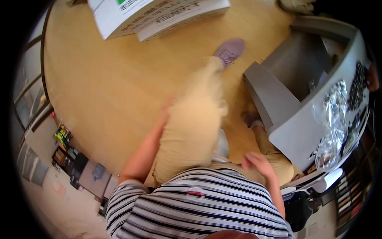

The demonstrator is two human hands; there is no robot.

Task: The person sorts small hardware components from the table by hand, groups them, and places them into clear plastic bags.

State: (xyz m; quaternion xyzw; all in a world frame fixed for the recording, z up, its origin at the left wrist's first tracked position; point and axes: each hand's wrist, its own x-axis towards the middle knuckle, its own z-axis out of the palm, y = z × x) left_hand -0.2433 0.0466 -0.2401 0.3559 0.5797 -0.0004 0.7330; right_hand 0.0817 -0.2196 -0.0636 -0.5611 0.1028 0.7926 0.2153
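My left hand (pixel 168 106) is beside the knee of my raised leg in tan trousers (pixel 189 131). It is blurred and partly hidden by the leg, so its fingers cannot be made out. Over my lap, close to my right thigh, is my right hand (pixel 258 162). Its fingers look bent but are smeared, and I see nothing held in it. To the right of that hand stands a grey desk (pixel 290 137) with open-sided panels. Clear plastic bags (pixel 332 123) lie on its top beside a heap of small dark pieces (pixel 357 85).
White printed cartons (pixel 183 20) stand on the wooden floor (pixel 103 79) at the far side. My purple shoe (pixel 230 51) is on the floor short of them. A low table (pixel 89 181) with objects is at left, and a shelf (pixel 352 187) at lower right.
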